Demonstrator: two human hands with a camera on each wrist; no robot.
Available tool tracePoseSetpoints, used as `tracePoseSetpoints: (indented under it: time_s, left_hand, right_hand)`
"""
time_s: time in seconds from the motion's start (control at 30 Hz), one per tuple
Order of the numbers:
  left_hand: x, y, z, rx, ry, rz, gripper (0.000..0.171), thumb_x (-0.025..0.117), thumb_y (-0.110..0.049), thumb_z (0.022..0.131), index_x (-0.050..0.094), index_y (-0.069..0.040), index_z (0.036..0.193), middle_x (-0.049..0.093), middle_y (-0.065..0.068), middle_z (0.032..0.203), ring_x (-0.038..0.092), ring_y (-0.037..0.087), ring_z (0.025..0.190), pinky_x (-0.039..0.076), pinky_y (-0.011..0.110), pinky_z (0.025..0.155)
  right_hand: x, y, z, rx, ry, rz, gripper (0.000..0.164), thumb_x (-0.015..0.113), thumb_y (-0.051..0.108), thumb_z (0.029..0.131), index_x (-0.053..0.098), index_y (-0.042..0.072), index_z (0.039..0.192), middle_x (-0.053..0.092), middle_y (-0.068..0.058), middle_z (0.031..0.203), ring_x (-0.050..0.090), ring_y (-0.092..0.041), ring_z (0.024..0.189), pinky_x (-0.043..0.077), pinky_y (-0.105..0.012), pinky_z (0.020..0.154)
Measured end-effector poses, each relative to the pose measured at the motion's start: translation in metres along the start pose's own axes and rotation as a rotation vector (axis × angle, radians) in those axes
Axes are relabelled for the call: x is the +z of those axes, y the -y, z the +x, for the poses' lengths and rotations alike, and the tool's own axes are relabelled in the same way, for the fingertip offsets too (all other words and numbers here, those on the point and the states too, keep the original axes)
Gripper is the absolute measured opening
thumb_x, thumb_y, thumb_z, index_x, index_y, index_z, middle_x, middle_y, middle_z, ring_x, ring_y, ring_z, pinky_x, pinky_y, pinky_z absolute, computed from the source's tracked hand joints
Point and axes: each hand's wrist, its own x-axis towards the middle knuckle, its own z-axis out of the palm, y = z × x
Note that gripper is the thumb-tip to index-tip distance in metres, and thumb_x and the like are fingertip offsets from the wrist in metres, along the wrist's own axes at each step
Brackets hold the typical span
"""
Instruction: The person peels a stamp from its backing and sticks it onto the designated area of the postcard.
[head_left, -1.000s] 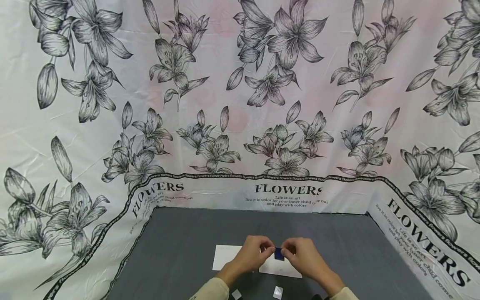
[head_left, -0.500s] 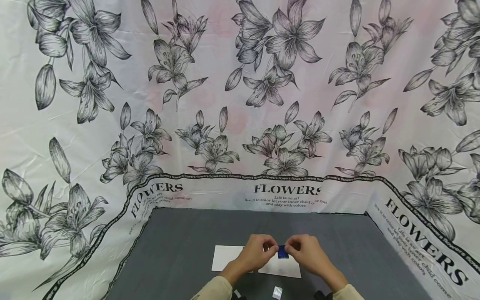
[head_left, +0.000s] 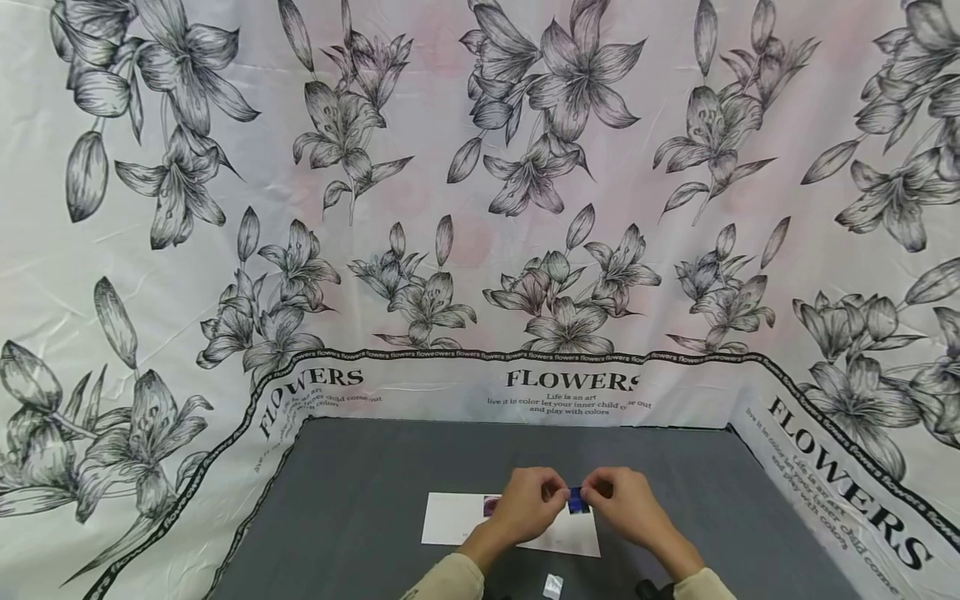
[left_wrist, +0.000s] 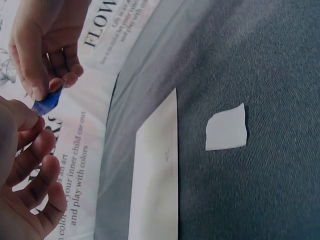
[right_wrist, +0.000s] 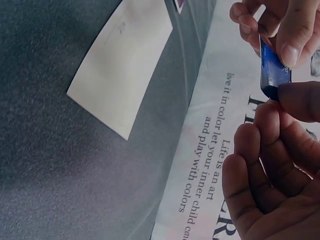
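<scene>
A small blue stamp (head_left: 577, 502) is held between my two hands, above the right-hand white envelope (head_left: 570, 537). My left hand (head_left: 531, 506) pinches its left edge with thumb and forefinger. On the opposite edge, my right hand (head_left: 624, 502) pinches it the same way. The right wrist view shows the blue stamp (right_wrist: 272, 67) slightly bent, its lower end under the right thumb. Both hands' other fingers are loosely curled. A second white envelope (head_left: 448, 518) lies at left, with a purplish stamp (head_left: 492, 505) at its upper right corner, partly covered by my left hand.
A white paper scrap (head_left: 552, 587) lies on the grey tabletop (head_left: 360, 483), nearer to me than the envelopes. Behind and at the sides hangs a flower-printed cloth (head_left: 420, 392). A dark object (head_left: 648, 590) shows at the bottom edge by the right sleeve.
Both hands have moved to the right with the blue stamp between them. The purplish stamp has come into view, while a second white scrap at the front has gone behind my left arm.
</scene>
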Motion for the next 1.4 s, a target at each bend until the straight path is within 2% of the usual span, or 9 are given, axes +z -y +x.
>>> tracePoseSetpoints:
  time_s: [0.43, 0.77, 0.93, 1.23, 1.4]
  left_hand:
    - [0.011, -0.002, 0.007, -0.054, -0.002, 0.023, 0.009, 0.077, -0.015, 0.1, 0.081, -0.012, 0.092, 0.07, -0.009, 0.077, 0.053, -0.006, 0.067, 0.048, 0.017, 0.064]
    - [0.023, 0.003, 0.012, -0.107, 0.012, 0.062, 0.01, 0.079, -0.02, 0.098, 0.08, -0.014, 0.09, 0.069, -0.011, 0.078, 0.053, -0.004, 0.069, 0.048, 0.021, 0.065]
    - [0.027, 0.004, 0.014, -0.129, 0.016, 0.067, 0.01, 0.079, -0.019, 0.098, 0.079, -0.013, 0.09, 0.069, -0.011, 0.078, 0.053, -0.002, 0.068, 0.048, 0.022, 0.065]
    - [0.038, 0.009, 0.016, -0.159, -0.044, 0.161, 0.01, 0.082, -0.019, 0.095, 0.079, -0.017, 0.086, 0.065, -0.014, 0.072, 0.051, -0.001, 0.064, 0.044, 0.023, 0.062]
    - [0.041, 0.011, 0.016, -0.152, -0.061, 0.127, 0.011, 0.082, -0.014, 0.094, 0.078, -0.014, 0.083, 0.061, -0.013, 0.069, 0.048, -0.001, 0.061, 0.042, 0.021, 0.058]
  right_hand:
    - [-0.003, -0.009, -0.002, 0.031, -0.007, 0.027, 0.01, 0.079, 0.014, 0.099, 0.078, 0.016, 0.089, 0.073, 0.006, 0.081, 0.061, -0.011, 0.072, 0.049, -0.031, 0.064]
    - [0.005, -0.028, 0.003, 0.064, -0.006, 0.04, 0.01, 0.08, 0.012, 0.097, 0.078, 0.014, 0.088, 0.075, 0.001, 0.082, 0.063, -0.013, 0.072, 0.049, -0.032, 0.064]
    - [0.009, -0.035, 0.005, 0.08, -0.013, 0.041, 0.01, 0.081, 0.012, 0.097, 0.079, 0.014, 0.087, 0.075, 0.004, 0.08, 0.063, -0.011, 0.072, 0.05, -0.031, 0.064]
    - [0.016, -0.046, 0.009, 0.091, -0.012, 0.064, 0.01, 0.082, 0.013, 0.096, 0.08, 0.012, 0.087, 0.076, 0.002, 0.082, 0.064, -0.011, 0.072, 0.05, -0.031, 0.065]
    - [0.021, -0.054, 0.011, 0.081, -0.009, 0.076, 0.01, 0.082, 0.013, 0.096, 0.08, 0.011, 0.087, 0.077, 0.003, 0.082, 0.065, -0.01, 0.073, 0.051, -0.03, 0.066]
